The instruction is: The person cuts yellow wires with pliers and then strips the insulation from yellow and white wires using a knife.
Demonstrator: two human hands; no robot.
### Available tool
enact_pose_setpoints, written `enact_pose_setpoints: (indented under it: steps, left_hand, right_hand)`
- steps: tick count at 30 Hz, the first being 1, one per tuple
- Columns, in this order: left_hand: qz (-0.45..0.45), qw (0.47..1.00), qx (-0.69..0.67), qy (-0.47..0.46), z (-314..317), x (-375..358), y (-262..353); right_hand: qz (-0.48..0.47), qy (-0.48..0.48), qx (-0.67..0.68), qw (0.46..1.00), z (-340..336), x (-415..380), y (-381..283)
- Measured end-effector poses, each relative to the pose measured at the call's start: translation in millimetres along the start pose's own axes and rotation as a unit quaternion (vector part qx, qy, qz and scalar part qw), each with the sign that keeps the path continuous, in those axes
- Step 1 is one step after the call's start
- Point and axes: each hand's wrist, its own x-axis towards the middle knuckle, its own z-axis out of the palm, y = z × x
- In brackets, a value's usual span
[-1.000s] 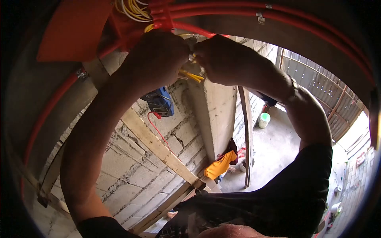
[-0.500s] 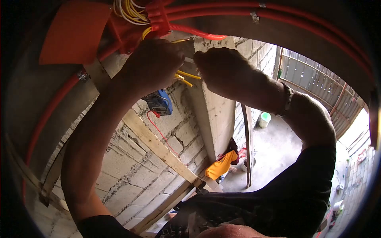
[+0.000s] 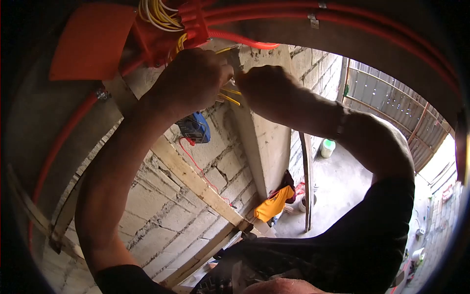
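Observation:
Overhead, my left hand is closed around yellow wires whose ends stick out past its fingers. Close against it on the right, my right hand has its fingers pressed together; what they pinch between the two hands is too dark to make out. Another wire end shows just above my fingers. The wires run down from an orange-red junction box, where a coil of yellow and white wires hangs.
Red conduits cross the ceiling. An orange panel hangs at upper left. Below are a wooden beam, a blue and black device with a red cord, a concrete column, a yellow cloth and a green-topped container.
My right hand has shifted slightly left and down, nearer my left hand. The fingers of my left hand have turned a little, and the wire ends have moved slightly.

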Motion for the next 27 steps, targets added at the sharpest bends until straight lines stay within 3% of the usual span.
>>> enact_pose_setpoints:
  steps: [2,6,8,9,11,12,14,16,18,19,20,23,24,26,27]
  left_hand:
    - [0.008,0.999,-0.033,0.035,-3.0,-3.8,-0.4]
    - [-0.053,0.997,-0.006,0.055,-19.4,-16.7,-11.8]
    - [-0.065,0.994,-0.043,0.075,-15.8,-11.9,-8.6]
    - [-0.072,0.995,-0.044,0.054,-18.3,-9.3,-9.2]
    - [-0.082,0.992,-0.068,0.060,-21.0,-4.9,-5.8]
    - [-0.099,0.989,-0.089,0.063,-21.7,-4.2,-3.6]
    - [-0.113,0.983,-0.121,0.074,-23.8,-4.2,0.0]
    - [-0.127,0.977,-0.151,0.085,-26.6,-3.7,0.0]
    - [-0.150,0.967,-0.195,0.070,-28.0,-4.1,-2.1]
    - [-0.146,0.969,-0.189,0.071,-28.6,-3.6,-1.6]
    - [-0.167,0.955,-0.229,0.088,-29.3,-3.7,-1.0]
    - [-0.212,0.931,-0.284,0.083,-39.4,-5.2,-0.6]
    - [-0.237,0.919,-0.309,0.061,-42.0,-5.0,-1.8]
    - [-0.223,0.916,-0.319,0.094,-36.3,-5.3,-7.0]
    - [-0.257,0.899,-0.346,0.073,-39.0,-4.8,-6.6]
  right_hand:
    - [-0.012,0.006,0.026,1.000,19.5,6.5,0.3]
    - [-0.068,-0.190,0.033,0.979,59.4,-9.9,17.5]
    - [0.088,-0.113,0.157,0.977,58.8,-29.9,29.2]
    - [0.091,-0.112,0.153,0.978,51.8,-37.5,35.6]
    - [0.190,-0.057,0.193,0.961,37.2,-53.8,45.1]
    - [0.193,-0.055,0.192,0.961,38.6,-61.3,49.5]
    - [0.207,0.051,0.340,0.916,43.7,-70.6,56.3]
    - [0.190,0.102,0.343,0.914,44.4,-73.1,52.8]
    - [0.303,0.165,0.556,0.756,25.1,-65.6,37.7]
    - [0.259,0.175,0.587,0.747,28.1,-63.7,38.9]
    - [0.185,0.214,0.552,0.785,30.2,-58.1,34.9]
    - [0.206,0.177,0.610,0.744,13.2,-43.9,17.3]
    - [0.158,0.171,0.676,0.699,16.4,-39.5,16.8]
    - [0.165,0.220,0.586,0.762,12.2,-28.9,6.1]
    - [0.124,0.266,0.517,0.804,15.9,-26.2,5.7]
